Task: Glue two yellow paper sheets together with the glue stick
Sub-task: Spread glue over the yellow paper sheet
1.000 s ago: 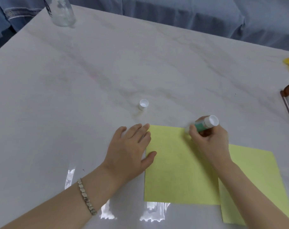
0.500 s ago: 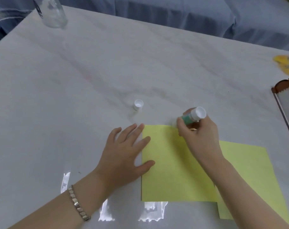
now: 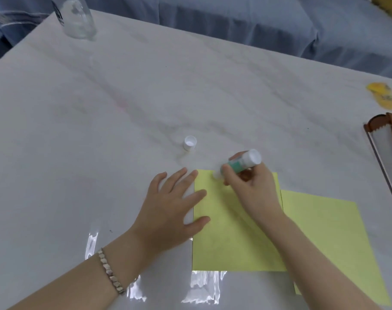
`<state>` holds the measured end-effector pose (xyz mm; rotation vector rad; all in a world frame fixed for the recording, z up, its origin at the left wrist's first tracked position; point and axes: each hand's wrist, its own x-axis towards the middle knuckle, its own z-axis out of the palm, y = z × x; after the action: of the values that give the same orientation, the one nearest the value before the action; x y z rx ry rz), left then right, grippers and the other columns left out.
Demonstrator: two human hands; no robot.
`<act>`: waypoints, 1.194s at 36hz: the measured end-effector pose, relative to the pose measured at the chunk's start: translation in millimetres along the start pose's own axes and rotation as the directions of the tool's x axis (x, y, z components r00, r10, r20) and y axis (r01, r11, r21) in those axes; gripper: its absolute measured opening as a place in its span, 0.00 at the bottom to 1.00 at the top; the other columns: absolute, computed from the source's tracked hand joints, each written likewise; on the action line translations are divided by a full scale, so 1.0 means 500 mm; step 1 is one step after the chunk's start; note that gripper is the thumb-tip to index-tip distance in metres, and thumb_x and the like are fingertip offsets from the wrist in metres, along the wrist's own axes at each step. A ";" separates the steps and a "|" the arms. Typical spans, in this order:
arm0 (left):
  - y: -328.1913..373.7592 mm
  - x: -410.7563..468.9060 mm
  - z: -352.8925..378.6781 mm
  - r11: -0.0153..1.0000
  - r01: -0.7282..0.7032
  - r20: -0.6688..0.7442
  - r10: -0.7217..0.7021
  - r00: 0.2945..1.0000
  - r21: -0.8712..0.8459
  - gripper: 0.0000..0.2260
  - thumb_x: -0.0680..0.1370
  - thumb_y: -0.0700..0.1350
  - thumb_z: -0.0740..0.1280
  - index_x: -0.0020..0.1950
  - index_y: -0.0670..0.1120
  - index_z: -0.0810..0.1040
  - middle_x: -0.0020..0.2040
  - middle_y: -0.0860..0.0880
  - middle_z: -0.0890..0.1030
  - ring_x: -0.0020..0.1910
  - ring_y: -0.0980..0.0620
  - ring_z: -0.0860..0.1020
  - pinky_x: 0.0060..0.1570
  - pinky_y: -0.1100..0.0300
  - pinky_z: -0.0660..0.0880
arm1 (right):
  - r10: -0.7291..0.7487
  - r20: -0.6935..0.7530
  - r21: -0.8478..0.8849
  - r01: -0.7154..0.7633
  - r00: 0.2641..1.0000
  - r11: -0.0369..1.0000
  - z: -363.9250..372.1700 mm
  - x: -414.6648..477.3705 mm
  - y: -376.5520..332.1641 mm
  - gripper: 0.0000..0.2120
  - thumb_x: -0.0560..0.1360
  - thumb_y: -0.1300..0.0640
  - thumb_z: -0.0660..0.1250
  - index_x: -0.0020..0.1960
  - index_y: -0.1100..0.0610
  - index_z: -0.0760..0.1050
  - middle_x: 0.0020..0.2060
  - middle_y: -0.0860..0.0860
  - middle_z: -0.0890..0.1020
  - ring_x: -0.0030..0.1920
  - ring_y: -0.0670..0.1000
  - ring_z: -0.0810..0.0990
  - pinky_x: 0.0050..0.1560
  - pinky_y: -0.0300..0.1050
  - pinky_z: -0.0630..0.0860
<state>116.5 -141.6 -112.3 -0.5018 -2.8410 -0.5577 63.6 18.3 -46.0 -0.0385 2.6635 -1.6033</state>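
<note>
Two yellow paper sheets lie on the marble table near its front edge. The left sheet (image 3: 230, 233) overlaps the right sheet (image 3: 329, 233). My right hand (image 3: 253, 189) grips the green and white glue stick (image 3: 242, 164), tilted, with its tip pressed on the left sheet's far edge near the left corner. My left hand (image 3: 170, 209) lies flat, fingers spread, holding down that sheet's left edge with thumb and fingertips on the paper. The stick's white cap (image 3: 189, 143) stands on the table just beyond the sheets.
A clear plastic bottle (image 3: 75, 16) stands at the far left corner. A brown box with a serrated cutter edge (image 3: 385, 153) lies at the right edge, with a yellow object (image 3: 380, 97) beyond it. Blue fabric (image 3: 257, 21) lies past the table's far edge.
My right hand has slid the glue stick leftward along the left sheet's far edge, from near its middle toward the left corner. My left hand has stayed on the sheet's left edge.
</note>
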 end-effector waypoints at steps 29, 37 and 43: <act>-0.003 0.001 0.000 0.999 -0.016 0.051 0.013 0.999 0.045 0.19 0.70 0.61 0.61 0.53 0.51 0.79 0.63 0.42 0.76 0.62 0.43 0.73 0.59 0.44 0.63 | -0.040 -0.098 -0.156 0.025 0.994 0.987 -0.045 -0.003 0.075 0.06 0.69 0.61 0.69 0.41 0.60 0.72 0.28 0.51 0.71 0.28 0.45 0.67 0.30 0.32 0.65; -0.002 0.001 -0.003 1.000 0.003 0.046 -0.004 0.999 0.010 0.18 0.72 0.59 0.60 0.53 0.51 0.79 0.63 0.42 0.76 0.64 0.45 0.70 0.61 0.46 0.62 | 0.010 -0.215 -0.205 -0.055 0.977 0.977 -0.108 -0.004 0.111 0.05 0.69 0.58 0.69 0.41 0.57 0.74 0.32 0.55 0.75 0.31 0.51 0.70 0.31 0.34 0.67; 0.000 -0.001 -0.008 1.000 0.004 0.043 -0.004 0.999 -0.013 0.15 0.73 0.53 0.58 0.54 0.51 0.78 0.64 0.43 0.75 0.64 0.44 0.72 0.61 0.46 0.61 | -0.036 -0.303 -0.203 -0.028 0.952 0.979 -0.123 -0.016 0.086 0.06 0.69 0.59 0.69 0.39 0.59 0.73 0.28 0.52 0.71 0.28 0.47 0.67 0.31 0.36 0.66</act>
<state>117.5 -143.6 -108.7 -0.5165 -2.8815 -0.5733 68.6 93.0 -55.0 0.2176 3.0534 -1.4302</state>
